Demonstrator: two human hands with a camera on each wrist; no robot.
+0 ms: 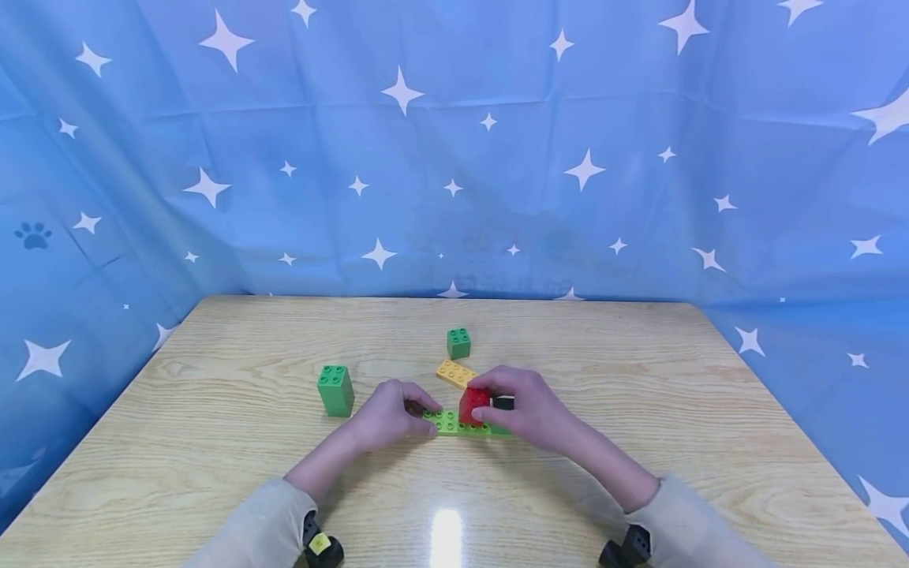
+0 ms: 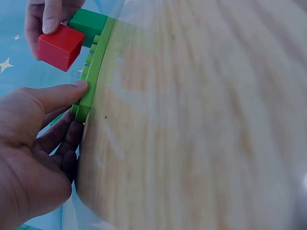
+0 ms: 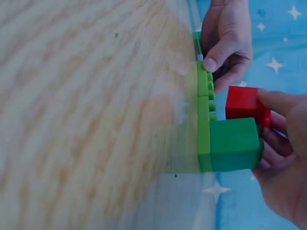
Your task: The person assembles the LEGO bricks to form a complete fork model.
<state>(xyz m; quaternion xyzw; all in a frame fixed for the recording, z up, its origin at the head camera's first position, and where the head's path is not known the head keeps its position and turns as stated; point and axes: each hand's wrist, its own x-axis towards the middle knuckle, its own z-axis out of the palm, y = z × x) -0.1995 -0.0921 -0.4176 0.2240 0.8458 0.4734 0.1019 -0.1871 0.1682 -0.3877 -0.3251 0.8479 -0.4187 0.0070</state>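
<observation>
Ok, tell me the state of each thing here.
Light green plates: lying flat, end to end
Dark green block: sitting on the plates' right end
Red block: held clear of the plates
Right fingers: pinching the red block
Left fingers: pinching the plates' left end
Yellow plate: lying flat, studs up
Taller green block: upright
Small green block: studs up
Backdrop: hanging, creased

So there's a red block (image 1: 469,407) pinched in the right hand (image 1: 524,401), just above a lime-green strip (image 1: 446,423) – lying flat on the table (image 1: 241,450), studs up, left end gripped by the left hand (image 1: 390,414) – and a darker green block (image 3: 233,144) sits on the strip's right end.
</observation>
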